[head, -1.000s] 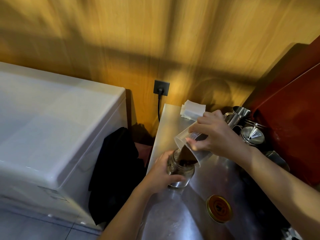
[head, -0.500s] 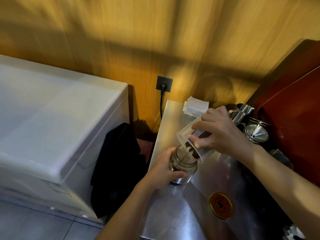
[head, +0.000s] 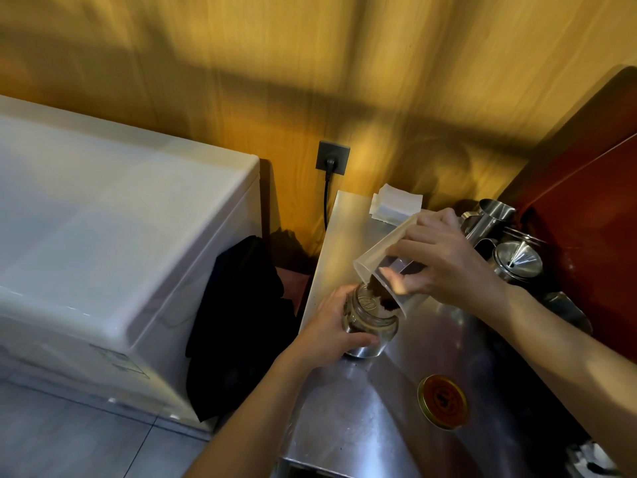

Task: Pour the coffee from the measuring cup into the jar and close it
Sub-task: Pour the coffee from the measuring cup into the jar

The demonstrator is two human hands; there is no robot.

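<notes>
A small glass jar [head: 374,326] stands upright on the steel counter [head: 348,419], and my left hand [head: 331,327] is wrapped around its left side. My right hand [head: 444,260] holds a clear plastic measuring cup [head: 382,257] tipped steeply, mouth down and to the left, right over the jar's opening. Dark coffee grounds [head: 381,296] cling at the cup's lower rim and fall into the jar. The jar's gold and brown lid [head: 443,401] lies flat on the counter, to the lower right of the jar.
Steel pitchers and a funnel-shaped filter [head: 517,260] stand behind my right hand beside a dark red panel [head: 586,219]. Folded white paper [head: 396,205] lies at the counter's back. A white appliance [head: 103,253] with a dark cloth [head: 238,322] stands left of the counter. A wall socket [head: 332,158] holds a plug.
The cup has tipped further and most of the coffee has left it for the jar. My view has shifted slightly; both hands keep their grip.
</notes>
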